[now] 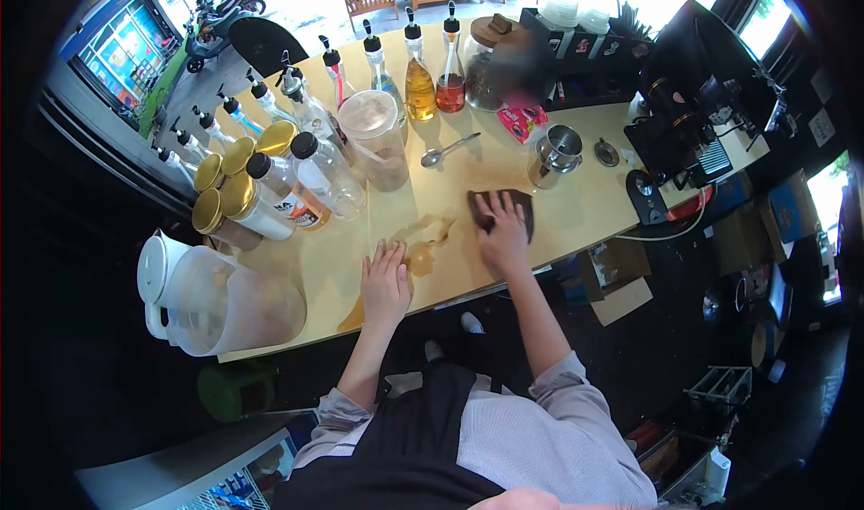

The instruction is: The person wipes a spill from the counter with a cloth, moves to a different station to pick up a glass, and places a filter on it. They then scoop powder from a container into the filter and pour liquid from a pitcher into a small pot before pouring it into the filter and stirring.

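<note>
My right hand (504,231) presses a dark brown cloth (519,206) flat on the light wooden counter (558,217), its fingers spread over the cloth. Left of it, my left hand (386,280) lies on the counter near the front edge, fingers extended and holding nothing. Between the hands is a brown liquid spill (421,256), with more brown liquid at the front edge by my left wrist. A metal spoon (434,157) lies beyond the spill. Right of the spoon stands a metal cup (558,150), just behind the cloth.
Syrup bottles (420,87) line the back. Gold-lidded jars (243,195), clear bottles (333,186) and a tall clear container (382,145) stand left, with a large plastic pitcher (243,303) at the front left. A jar of beans (483,73), pink packet (522,121) and espresso machine (693,114) are right.
</note>
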A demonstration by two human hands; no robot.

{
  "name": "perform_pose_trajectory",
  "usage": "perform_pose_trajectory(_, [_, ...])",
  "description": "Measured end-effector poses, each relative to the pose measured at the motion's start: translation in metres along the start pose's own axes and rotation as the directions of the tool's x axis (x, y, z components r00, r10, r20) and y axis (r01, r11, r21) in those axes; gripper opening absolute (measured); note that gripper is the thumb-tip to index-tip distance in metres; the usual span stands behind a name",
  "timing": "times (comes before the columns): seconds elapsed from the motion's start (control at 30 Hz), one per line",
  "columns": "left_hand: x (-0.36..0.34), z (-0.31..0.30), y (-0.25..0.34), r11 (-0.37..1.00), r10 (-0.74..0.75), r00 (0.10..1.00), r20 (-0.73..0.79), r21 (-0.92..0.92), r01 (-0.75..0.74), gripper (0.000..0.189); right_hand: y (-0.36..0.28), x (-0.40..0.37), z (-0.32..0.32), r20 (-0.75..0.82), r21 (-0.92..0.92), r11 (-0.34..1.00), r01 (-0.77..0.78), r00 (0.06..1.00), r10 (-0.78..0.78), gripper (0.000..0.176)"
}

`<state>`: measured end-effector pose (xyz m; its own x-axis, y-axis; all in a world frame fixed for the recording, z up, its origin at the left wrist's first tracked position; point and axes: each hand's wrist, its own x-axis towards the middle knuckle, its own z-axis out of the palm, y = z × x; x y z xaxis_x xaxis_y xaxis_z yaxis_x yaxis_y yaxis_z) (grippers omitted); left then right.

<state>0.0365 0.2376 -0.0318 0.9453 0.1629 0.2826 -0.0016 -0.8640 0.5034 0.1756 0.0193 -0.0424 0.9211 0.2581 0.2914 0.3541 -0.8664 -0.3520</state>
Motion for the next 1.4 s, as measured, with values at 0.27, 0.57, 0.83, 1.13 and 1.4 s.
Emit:
perform_pose_trajectory(0.27, [-0.005,-0.013,-0.007,1.0,0.026,0.999,-0.03,0.012,-0.025,0.04,-0.011,-0.047,-0.017,0.128,0.155,0.947,0.282,0.945,-0.302,0.056])
perform_pose_trajectory(0.57, [-0.007,-0.014,-0.016,1.0,0.01,0.999,-0.038,0.0,-0.01,0.039,-0.011,0.005,0.009,-0.02,0.023,0.998,0.055,0.998,-0.054,0.057])
perform_pose_trajectory(0.83, [0.013,0.004,-0.006,0.997,0.072,0.997,-0.013,-0.041,-0.073,0.039,-0.04,-0.057,-0.021,0.17,0.212,0.943,0.257,0.941,-0.294,0.067])
perform_pose_trajectory(1.13, [0.026,0.003,-0.011,0.997,0.027,0.999,-0.024,-0.066,-0.029,0.039,0.02,-0.008,-0.018,0.116,0.115,0.977,0.177,0.975,-0.19,0.057])
perform_pose_trajectory(1.4, [0.041,0.009,-0.007,0.998,0.013,1.0,-0.027,-0.064,-0.015,0.04,-0.033,-0.004,-0.001,0.183,0.217,0.922,0.321,0.914,-0.361,0.06])
